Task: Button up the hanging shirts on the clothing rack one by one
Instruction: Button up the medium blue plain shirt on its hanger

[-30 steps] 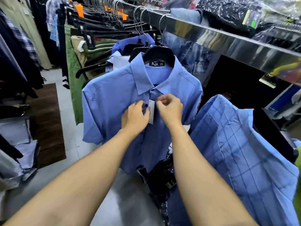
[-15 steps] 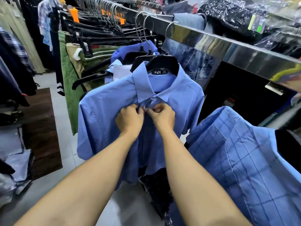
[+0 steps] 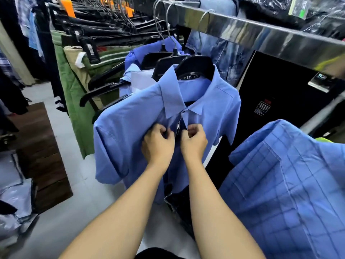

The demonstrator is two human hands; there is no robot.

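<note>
At frame centre, the left hand [image 3: 157, 144] and right hand [image 3: 194, 142] pinch the plain blue shirt [image 3: 130, 131] placket just below the collar; lower front apparently unbuttoned, more shirts [image 3: 141, 53] waiting behind.

Both bare forearms reach forward and upward, nearly parallel, wrists close together. The left hand [image 3: 157, 144] and the right hand [image 3: 194, 142] sit side by side, backs toward the camera, fingers curled inward and pinching cloth between them.
</note>
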